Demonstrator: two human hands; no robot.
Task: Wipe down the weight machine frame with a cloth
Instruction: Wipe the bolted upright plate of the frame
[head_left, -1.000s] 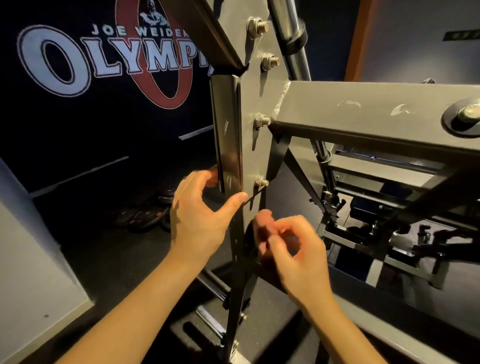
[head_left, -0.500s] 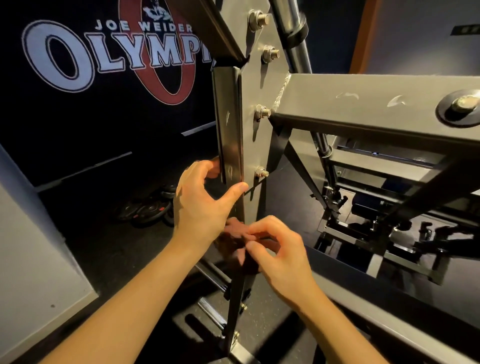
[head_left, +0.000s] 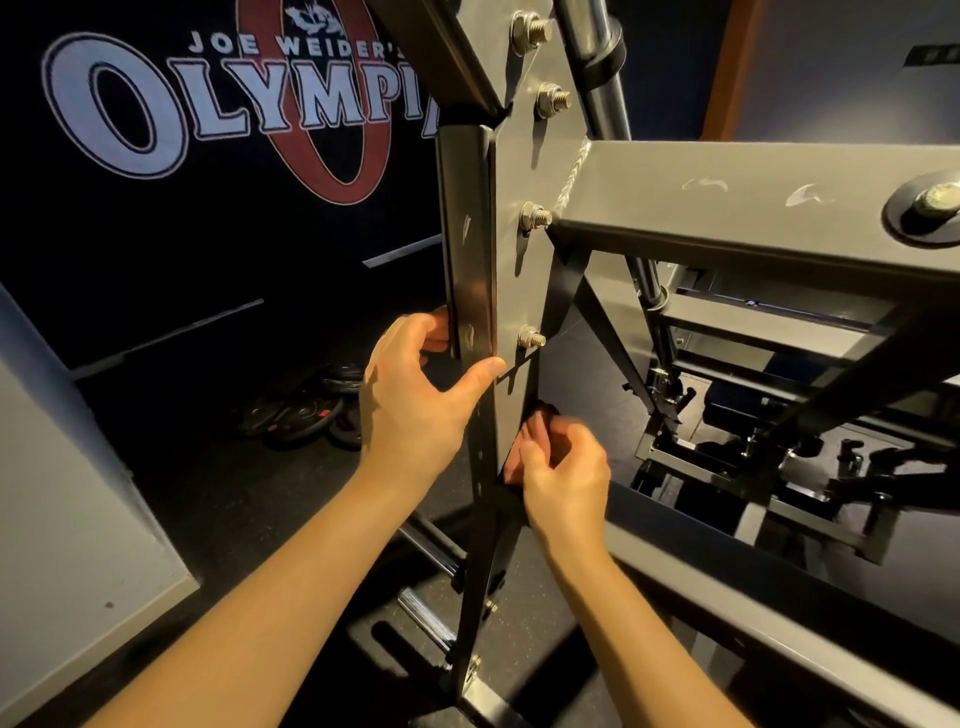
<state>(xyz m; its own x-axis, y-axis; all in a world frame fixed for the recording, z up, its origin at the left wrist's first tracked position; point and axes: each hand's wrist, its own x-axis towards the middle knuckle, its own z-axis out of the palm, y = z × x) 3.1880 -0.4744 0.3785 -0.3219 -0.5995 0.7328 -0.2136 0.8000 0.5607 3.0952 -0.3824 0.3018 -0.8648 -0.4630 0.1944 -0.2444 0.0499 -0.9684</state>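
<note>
The weight machine frame has a dark upright post (head_left: 470, 234) bolted to a grey plate (head_left: 519, 280), and a grey crossbeam (head_left: 727, 208) runs right from it. My left hand (head_left: 415, 405) grips the post just below the plate's lowest bolt (head_left: 532, 338), thumb on the front and fingers behind. My right hand (head_left: 566, 473) is lower, against the right side of the post. Its fingers curl around a small dark wad that looks like the cloth (head_left: 545, 415), which is mostly hidden and hard to make out in the dim light.
Black weight plates (head_left: 301, 410) lie on the dark floor to the left. A white block or wall (head_left: 67, 519) stands at the near left. Behind the crossbeam, more dark machine parts (head_left: 727, 457) crowd the right. A chrome rod (head_left: 597, 78) rises behind the plate.
My right hand moved left to the post, then slid slightly upward along its right side. My left hand kept its grip in the same spot.
</note>
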